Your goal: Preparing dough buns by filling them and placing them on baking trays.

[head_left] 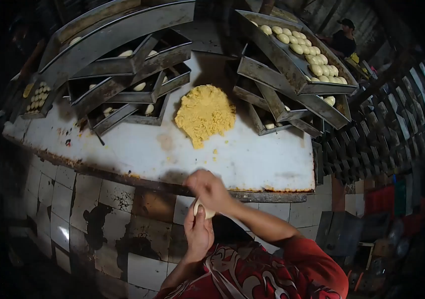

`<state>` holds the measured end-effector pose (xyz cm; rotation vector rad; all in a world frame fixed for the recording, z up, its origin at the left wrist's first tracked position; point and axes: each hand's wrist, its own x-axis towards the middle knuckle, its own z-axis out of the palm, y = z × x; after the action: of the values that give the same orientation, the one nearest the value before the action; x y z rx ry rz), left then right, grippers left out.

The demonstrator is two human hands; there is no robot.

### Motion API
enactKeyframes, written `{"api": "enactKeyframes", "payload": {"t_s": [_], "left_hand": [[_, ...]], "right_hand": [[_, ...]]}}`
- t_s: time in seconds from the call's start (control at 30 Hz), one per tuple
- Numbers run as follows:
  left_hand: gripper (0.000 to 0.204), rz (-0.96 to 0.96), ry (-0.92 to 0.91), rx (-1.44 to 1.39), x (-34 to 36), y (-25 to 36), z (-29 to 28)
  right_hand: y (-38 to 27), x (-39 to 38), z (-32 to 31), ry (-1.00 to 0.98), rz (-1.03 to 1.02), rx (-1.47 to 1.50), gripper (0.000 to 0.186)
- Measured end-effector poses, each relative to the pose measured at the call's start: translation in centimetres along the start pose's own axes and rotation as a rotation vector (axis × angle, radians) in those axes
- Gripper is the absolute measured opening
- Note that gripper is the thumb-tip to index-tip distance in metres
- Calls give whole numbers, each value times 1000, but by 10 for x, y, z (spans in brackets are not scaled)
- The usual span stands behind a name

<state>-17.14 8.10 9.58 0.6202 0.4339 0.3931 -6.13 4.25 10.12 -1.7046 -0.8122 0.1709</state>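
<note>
My left hand (pixel 199 234) is wrapped around a pale piece of dough (pixel 204 211), its thumb pressed on the side. Just above it, my right hand (pixel 208 190) is curled, with its wrist close against the dough. Its fingers bend inward, and whatever they may hold is hidden. Both hands are in front of the near edge of a white table (pixel 147 162). Beyond them on the tabletop lies a crumbly yellow mound of filling (pixel 205 113), with small crumbs scattered on its near side.
Stacked metal trays (pixel 123 94) stand at the left of the table, with some dough pieces inside. Another tray stack (pixel 272 65) at the right is topped by rows of dough balls (pixel 302 47). Many more trays (pixel 387 124) are piled at far right. A person (pixel 344 39) is in the background.
</note>
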Motion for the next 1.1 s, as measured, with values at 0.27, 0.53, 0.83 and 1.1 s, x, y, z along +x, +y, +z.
{"api": "enactKeyframes", "payload": {"t_s": [0.27, 0.53, 0.83, 1.1], "left_hand": [[35, -281, 17, 26, -1, -6, -60], [37, 383, -429, 1147, 25, -20, -12], [35, -351, -338, 76, 138, -5, 20], [30, -531, -224, -128, 217, -14, 40]], "right_hand": [[140, 100, -130, 544, -84, -979, 16], [173, 102, -130, 430, 6, -943, 14], [123, 79, -173, 34, 581, -352, 21], [18, 80, -55, 53, 178, -965, 46]]}}
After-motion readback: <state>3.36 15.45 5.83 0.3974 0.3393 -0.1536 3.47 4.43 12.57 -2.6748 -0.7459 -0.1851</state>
